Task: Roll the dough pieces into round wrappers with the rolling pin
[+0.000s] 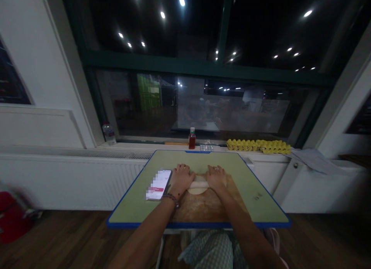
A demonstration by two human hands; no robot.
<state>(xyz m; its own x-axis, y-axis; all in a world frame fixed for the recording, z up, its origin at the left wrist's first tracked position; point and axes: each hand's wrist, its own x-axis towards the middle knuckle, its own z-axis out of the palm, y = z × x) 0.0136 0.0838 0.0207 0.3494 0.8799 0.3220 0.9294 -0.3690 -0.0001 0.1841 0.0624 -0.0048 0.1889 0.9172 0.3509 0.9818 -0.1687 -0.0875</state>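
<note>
A pale rolling pin [200,184] lies crosswise over a flat round piece of dough [198,191]. The dough rests on a brown wooden board [203,208]. My left hand [181,178] covers the pin's left end, with a bracelet at the wrist. Over the pin's right end lies my right hand [216,177], its fingers bent forward and a ring on one of them. Both palms hide the ends of the pin. Close to the left of my left hand is a phone [159,186] with a lit screen, partly blurred out.
The board lies on a green table [130,207] with a blue edge. On the windowsill behind stand a bottle of red liquid [191,138], a yellow egg tray [257,146] and a clear water bottle [109,133]. A red bucket-like object [14,217] is on the floor at left.
</note>
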